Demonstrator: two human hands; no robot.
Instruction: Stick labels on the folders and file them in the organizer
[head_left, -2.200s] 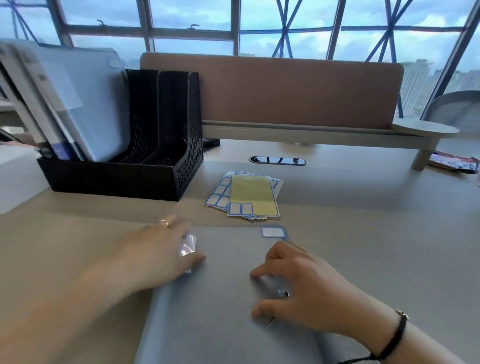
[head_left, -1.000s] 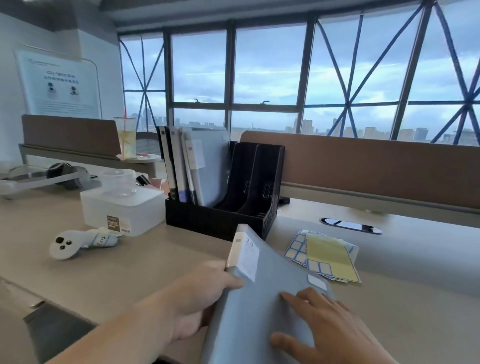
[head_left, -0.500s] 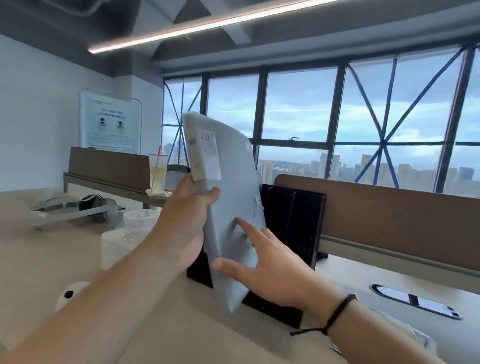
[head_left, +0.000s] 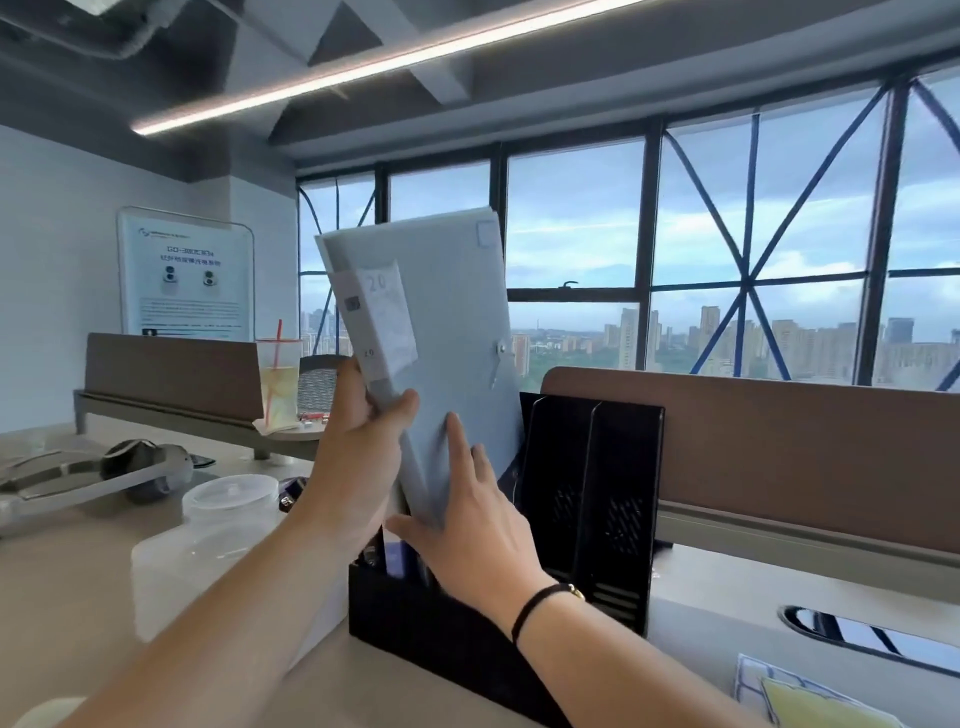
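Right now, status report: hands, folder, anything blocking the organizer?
Left hand grips grey folder by its spine, upright above black organizer. Right hand flat against its cover. Left slots hold folders; two right slots look free.

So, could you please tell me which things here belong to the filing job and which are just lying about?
Job:
grey folder, gripped by the left hand, steadied by the right hand
black organizer
label sheets

Lying about:
iced drink
headset
white box
poster
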